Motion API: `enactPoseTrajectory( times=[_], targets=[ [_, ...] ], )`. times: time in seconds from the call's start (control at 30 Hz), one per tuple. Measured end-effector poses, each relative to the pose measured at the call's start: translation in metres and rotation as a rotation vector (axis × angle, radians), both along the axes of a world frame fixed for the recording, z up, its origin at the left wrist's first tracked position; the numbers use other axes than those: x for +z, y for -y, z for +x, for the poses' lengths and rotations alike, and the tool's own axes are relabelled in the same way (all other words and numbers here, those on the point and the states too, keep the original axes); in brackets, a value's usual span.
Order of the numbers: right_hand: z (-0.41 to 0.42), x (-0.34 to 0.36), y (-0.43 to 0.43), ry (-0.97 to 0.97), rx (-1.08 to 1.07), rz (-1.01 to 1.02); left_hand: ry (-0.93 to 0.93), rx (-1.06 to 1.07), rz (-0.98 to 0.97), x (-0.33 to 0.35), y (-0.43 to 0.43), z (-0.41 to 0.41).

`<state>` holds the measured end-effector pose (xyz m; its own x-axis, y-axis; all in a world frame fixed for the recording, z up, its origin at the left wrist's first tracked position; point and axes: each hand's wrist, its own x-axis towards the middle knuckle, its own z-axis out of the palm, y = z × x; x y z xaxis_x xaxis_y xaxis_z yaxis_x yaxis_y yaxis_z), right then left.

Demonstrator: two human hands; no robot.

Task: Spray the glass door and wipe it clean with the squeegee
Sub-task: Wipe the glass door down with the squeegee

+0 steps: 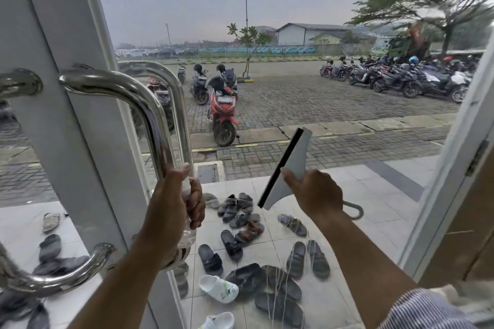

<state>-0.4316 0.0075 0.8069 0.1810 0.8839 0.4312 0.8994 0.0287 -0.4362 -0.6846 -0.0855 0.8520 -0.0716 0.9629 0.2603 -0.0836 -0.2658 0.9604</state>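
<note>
The glass door (pixel 307 21) fills the middle of the head view, and thin streaks of liquid run down its lower part. My left hand (pixel 171 211) grips a small clear spray bottle (pixel 188 235) close to the chrome door handle (pixel 149 115). My right hand (pixel 316 192) holds a grey squeegee (pixel 291 165) by its handle. The squeegee's black rubber blade is tilted and lies against the glass at mid height.
A white door frame (pixel 80 115) stands at the left and another frame edge (pixel 454 168) at the right. Beyond the glass, several sandals (pixel 240 243) lie on the tiled floor, with parked motorbikes (pixel 222 112) on the paving behind.
</note>
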Motion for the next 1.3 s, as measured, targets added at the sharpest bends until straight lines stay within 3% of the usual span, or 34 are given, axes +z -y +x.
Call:
enactPoseTrajectory(
  times=[0.1, 0.23, 0.37, 0.57, 0.7, 1.0, 1.13, 1.3],
  targets=[
    [-0.018, 0.003, 0.008, -0.002, 0.048, 0.102, 0.069, -0.008, -0.022, 0.004, 0.003, -0.003],
    [-0.073, 0.026, 0.009, 0.195, 0.232, 0.181, 0.077, 0.005, -0.032, 0.005, 0.005, -0.005],
    [-0.125, 0.055, 0.006, 0.275, 0.410, 0.215, 0.068, -0.002, -0.040, 0.005, 0.005, -0.004],
    [-0.134, 0.073, -0.006, 0.285, 0.401, 0.282, 0.050, -0.009, -0.048, 0.004, 0.003, -0.007],
    [-0.099, 0.071, -0.015, 0.114, 0.292, 0.268, -0.003, 0.020, -0.030, 0.000, 0.001, -0.005],
    [-0.012, -0.006, -0.021, -0.586, 0.050, 0.015, -0.022, 0.064, 0.010, -0.003, -0.003, -0.004],
    [-0.010, -0.013, -0.015, -0.657, 0.048, -0.026, 0.032, 0.071, -0.004, -0.003, -0.002, -0.001],
    [-0.020, 0.014, 0.002, -0.757, 0.161, 0.142, 0.032, 0.074, -0.023, -0.003, 0.000, -0.002]
  ],
)
